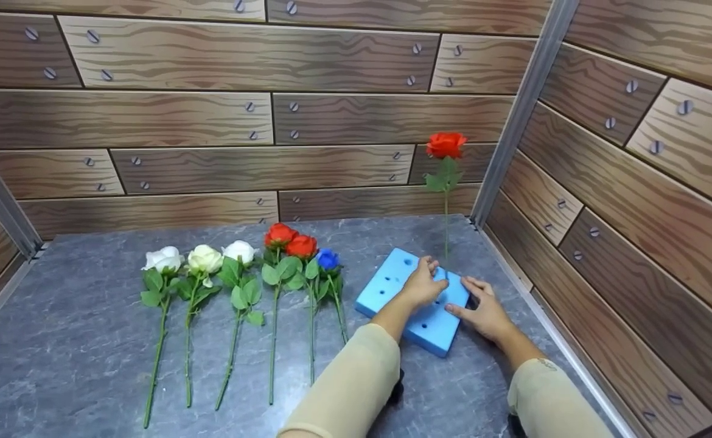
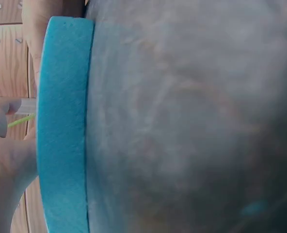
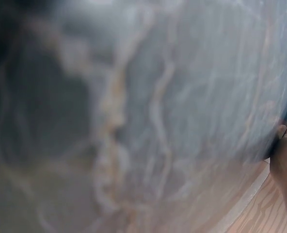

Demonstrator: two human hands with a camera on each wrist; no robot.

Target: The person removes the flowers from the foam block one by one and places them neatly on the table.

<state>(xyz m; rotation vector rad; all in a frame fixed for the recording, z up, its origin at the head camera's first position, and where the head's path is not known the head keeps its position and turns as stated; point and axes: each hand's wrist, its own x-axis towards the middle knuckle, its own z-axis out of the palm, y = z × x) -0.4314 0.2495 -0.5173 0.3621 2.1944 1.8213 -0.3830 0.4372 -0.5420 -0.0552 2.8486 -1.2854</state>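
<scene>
A red rose (image 1: 446, 146) stands upright in a light-blue foam block (image 1: 395, 274) with several holes in its top. My left hand (image 1: 420, 286) is over the block, its thumb and fingers parted beside the lower stem. In the left wrist view, the green stem (image 2: 21, 121) shows in the gap between thumb and fingers, close to the block's face. My right hand (image 1: 487, 313) grips the block's right edge, thumb on top and fingers at the far right corner. The right wrist view catches only part of this hand (image 3: 285, 158) at its edge.
Left of the block, a row of roses lies on the grey marbled table (image 1: 76, 365): a white rose (image 1: 164, 260), a cream one (image 1: 205, 259), another white (image 1: 238, 250), two red (image 1: 280, 234) and a blue one (image 1: 328, 260). Wood-patterned walls (image 1: 210, 121) rise behind and at the sides.
</scene>
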